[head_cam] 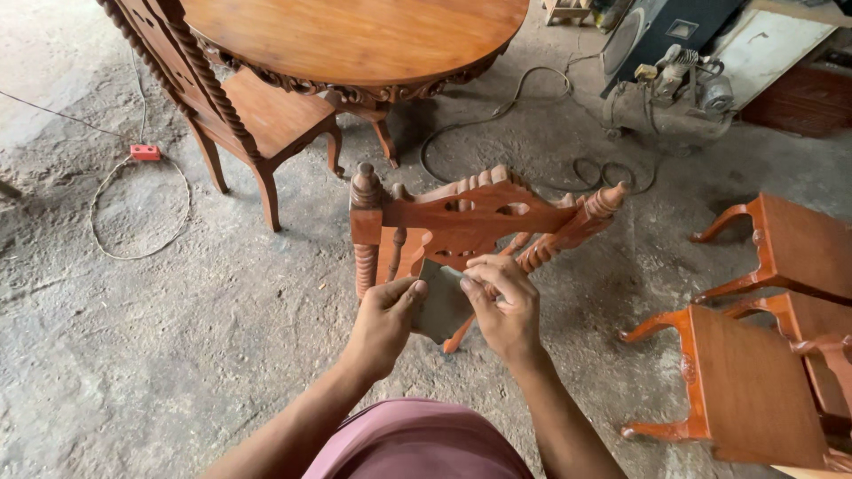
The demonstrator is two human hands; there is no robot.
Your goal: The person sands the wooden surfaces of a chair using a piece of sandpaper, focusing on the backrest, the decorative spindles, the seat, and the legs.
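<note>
Left hand: pinches the left edge of the grey sandpaper sheet.
Right hand: fingers closed on the sheet's right edge.
Sheet: held just before the carved chair back.
Nearby: round table, concrete floor.

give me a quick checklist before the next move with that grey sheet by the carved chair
1. Grey sheet pinched by both hands: ok.
2. Left hand thumb on the sheet's edge: ok.
3. Right hand fingers curled over the other edge: ok.
4. Carved chair back right in front of the hands: ok.
5. Chair standing steady on the floor: cannot tell, its legs are hidden.
6. Hose on the floor lies beyond the chair, away from the hands: ok.
</note>
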